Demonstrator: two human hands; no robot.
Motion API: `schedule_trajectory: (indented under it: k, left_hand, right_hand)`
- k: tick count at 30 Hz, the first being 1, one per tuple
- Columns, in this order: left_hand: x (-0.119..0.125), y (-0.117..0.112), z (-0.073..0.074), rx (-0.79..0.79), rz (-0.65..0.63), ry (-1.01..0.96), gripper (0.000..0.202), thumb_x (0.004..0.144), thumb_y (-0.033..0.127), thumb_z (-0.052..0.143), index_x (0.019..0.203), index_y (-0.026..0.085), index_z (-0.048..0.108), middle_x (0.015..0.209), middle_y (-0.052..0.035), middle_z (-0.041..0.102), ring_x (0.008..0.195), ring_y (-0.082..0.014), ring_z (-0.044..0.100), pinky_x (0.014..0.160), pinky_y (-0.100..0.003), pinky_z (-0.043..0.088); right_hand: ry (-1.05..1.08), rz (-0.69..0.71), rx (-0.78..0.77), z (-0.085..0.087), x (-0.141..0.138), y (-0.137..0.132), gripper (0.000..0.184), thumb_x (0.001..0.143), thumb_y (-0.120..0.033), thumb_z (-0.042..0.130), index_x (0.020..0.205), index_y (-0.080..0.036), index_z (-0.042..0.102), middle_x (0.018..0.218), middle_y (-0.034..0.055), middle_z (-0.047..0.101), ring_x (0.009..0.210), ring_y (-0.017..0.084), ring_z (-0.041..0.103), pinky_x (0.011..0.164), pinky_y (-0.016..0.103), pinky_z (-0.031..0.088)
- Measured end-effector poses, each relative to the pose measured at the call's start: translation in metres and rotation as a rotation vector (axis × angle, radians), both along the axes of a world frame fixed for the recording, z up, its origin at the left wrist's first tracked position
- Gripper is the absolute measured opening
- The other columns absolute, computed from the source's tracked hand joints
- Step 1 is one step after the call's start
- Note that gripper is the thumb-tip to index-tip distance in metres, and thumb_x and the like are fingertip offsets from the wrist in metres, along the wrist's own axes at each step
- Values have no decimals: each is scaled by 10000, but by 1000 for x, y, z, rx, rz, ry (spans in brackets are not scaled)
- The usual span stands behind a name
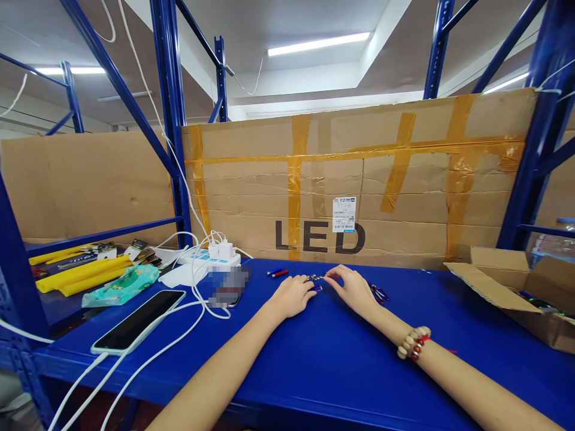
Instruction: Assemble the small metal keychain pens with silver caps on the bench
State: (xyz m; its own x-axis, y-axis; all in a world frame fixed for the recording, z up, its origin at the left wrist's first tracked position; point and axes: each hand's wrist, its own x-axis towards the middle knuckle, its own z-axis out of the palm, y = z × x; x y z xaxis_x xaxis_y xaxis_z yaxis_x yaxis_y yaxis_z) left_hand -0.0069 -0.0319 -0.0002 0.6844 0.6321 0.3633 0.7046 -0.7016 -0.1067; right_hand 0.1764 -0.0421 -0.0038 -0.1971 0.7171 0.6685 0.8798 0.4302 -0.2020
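Observation:
My left hand [294,296] rests low over the blue tabletop, its fingers curled together. A small shiny purple tube [317,288] pokes out from under those fingertips. Just beyond them lies a short string of small metal pieces [313,278], like a chain with rings, too small to make out fully. My right hand [353,288] pinches the right end of this chain between thumb and forefinger. Left of the hands lie a small blue tube [273,272] and a small red tube [281,273]. Several slim dark pieces [380,293] lie right of my right hand.
A phone [139,321] with white cables lies on the left, near a power strip [211,257] and a blurred dark device [231,287]. Yellow rolls [85,274] and a green packet [121,287] are further left. An open carton [521,293] stands right. Taped cardboard [251,197] backs the table.

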Motion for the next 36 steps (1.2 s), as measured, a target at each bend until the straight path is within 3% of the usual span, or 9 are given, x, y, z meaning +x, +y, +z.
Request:
schedule_trajectory:
  k: [7, 16, 26, 30, 33, 36]
  left_hand:
    - [2, -1, 3, 22, 69, -15, 296, 917, 254, 238, 1107, 176, 451, 961, -64, 610, 889, -181, 565, 768, -292, 414]
    - [4, -6, 4, 21, 137, -34, 275, 919, 276, 219, 1037, 158, 437, 882, -70, 617, 815, -186, 587, 714, -279, 415]
    - [6, -10, 6, -37, 119, -60, 252, 917, 280, 218, 1003, 166, 425, 885, -66, 609, 828, -186, 582, 728, -286, 416]
    - [6, -9, 2, -22, 91, -66, 264, 914, 273, 222, 1041, 165, 427, 929, -81, 607, 860, -196, 577, 748, -299, 418]
    - [5, -7, -1, 20, 68, -68, 282, 915, 271, 223, 1088, 160, 415, 969, -90, 603, 904, -202, 568, 775, -307, 417]
    - [3, -5, -1, 53, 45, -46, 283, 911, 261, 244, 1114, 154, 409, 986, -95, 599, 914, -201, 569, 778, -304, 420]
  right_hand:
    - [142, 178, 91, -2, -9, -3, 199, 851, -360, 468, 845, -229, 617, 803, -3, 639, 676, 130, 583, 612, 237, 450]
    - [168, 267, 111, -1, -14, -7, 221, 855, -345, 464, 873, -214, 640, 789, 13, 636, 644, 124, 573, 551, 220, 439]
    - [153, 317, 118, -1, -13, -7, 274, 858, -390, 449, 848, -217, 661, 821, 28, 640, 687, 136, 586, 534, 221, 456]
    - [188, 258, 136, -2, -13, -8, 308, 829, -449, 477, 764, -209, 659, 761, 29, 638, 629, 136, 583, 510, 226, 451]
    - [203, 222, 97, -2, -14, -8, 336, 815, -487, 475, 755, -205, 648, 769, 32, 633, 557, 126, 569, 471, 230, 442]
    - [196, 281, 20, -2, -15, -7, 351, 823, -490, 456, 762, -195, 637, 809, 43, 625, 520, 118, 556, 482, 241, 460]
